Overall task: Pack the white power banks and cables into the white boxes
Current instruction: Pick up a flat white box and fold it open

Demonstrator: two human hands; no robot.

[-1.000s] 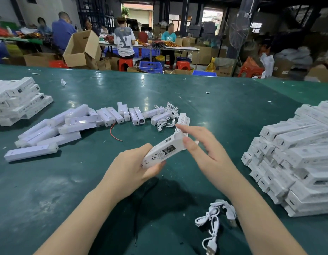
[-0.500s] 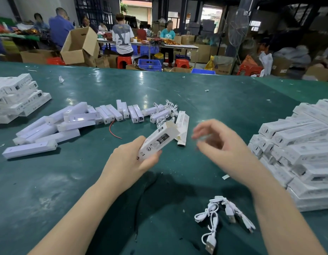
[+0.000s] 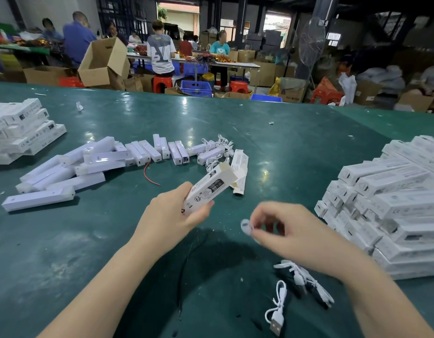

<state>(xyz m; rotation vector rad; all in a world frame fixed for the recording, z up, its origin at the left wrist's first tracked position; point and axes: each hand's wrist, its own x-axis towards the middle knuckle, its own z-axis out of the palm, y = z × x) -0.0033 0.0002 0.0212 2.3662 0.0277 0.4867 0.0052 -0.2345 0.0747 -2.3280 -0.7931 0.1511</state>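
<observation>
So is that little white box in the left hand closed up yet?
Closed, as far as shows: the white box in the left hand has its far end flat, no flap sticking out.

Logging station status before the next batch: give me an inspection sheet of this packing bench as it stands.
Surface: green table, scuffed, glossy glare patches.
Job's things: loose power banks at left; stack of boxes at right, smaller stack far left; flat unfolded box at centre.
Clutter: red wire; paper scraps.
Hands: left hand grips a box; right hand pinches a small round pale piece, blurred.
Cables: white cables near right forearm; more by the power banks.
Surroundings: people at far tables, cardboard cartons, red stools, fan.
</observation>
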